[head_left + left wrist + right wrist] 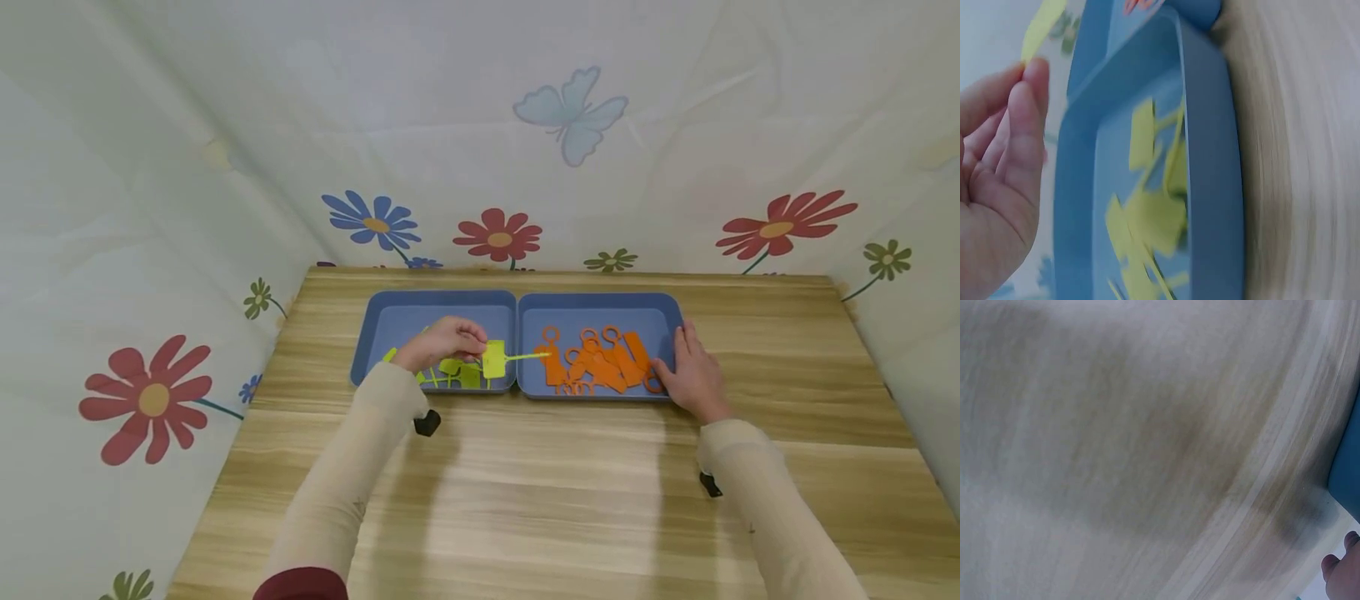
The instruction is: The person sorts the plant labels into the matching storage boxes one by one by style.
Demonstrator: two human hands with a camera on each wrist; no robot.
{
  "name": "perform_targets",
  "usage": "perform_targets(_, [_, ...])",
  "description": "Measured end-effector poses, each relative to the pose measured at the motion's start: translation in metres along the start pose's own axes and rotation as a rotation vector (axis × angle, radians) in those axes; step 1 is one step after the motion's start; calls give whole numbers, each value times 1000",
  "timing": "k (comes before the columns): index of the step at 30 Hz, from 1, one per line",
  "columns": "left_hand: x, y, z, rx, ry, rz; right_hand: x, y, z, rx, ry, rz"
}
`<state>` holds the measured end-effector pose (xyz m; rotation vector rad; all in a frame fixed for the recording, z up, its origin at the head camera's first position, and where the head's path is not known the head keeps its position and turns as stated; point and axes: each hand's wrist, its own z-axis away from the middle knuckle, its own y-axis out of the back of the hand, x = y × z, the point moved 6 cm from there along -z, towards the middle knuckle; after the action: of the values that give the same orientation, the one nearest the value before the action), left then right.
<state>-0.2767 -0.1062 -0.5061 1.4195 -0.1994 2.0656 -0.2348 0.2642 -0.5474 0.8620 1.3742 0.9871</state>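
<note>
Between thumb and fingertips, my left hand (442, 343) pinches a yellow-green cable tie tag (494, 360), a flat plate with a thin tail. The tag is raised over the right end of the left blue tray (442, 297), its tail pointing right across the divide. More yellow-green tags (1154, 215) lie jumbled in that tray in the left wrist view. My right hand (696, 379) holds the right wall of the right blue tray (592, 302), thumb over the rim and fingers along the outside. Orange tags with ring ends (600, 364) are heaped inside it.
Both trays stand side by side on a wood-grain table (555, 483), near its back edge. Behind and to the sides hangs a white curtain (420, 108) printed with flowers and a butterfly. Dark camera mounts (427, 422) show under the wrists.
</note>
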Motion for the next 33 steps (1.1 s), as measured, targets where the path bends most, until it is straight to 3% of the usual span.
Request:
perform_targets(4, [-18,34,0,215,5,112,0,0,1,1,3,13])
perform_targets(7, [-32,52,3,366,35,167,-1,0,1,-5,2,15])
perform_targets(10, [-44,63,8,504,75,208,-2,1,2,-6,-1,11])
perform_targets(15, [-60,73,16,660,116,238,-2,2,3,-7,-6,10])
perform_targets(19, [-68,76,22,761,142,230,-2,1,2,-2,-5,9])
perform_targets(23, [-75,76,27,818,175,227,-2,1,2,8,-4,9])
perform_targets(29, [-84,76,30,867,241,212,-2,1,2,12,-8,10])
perform_targets(33, [-91,77,29,850,329,165,-2,1,2,12,-12,8])
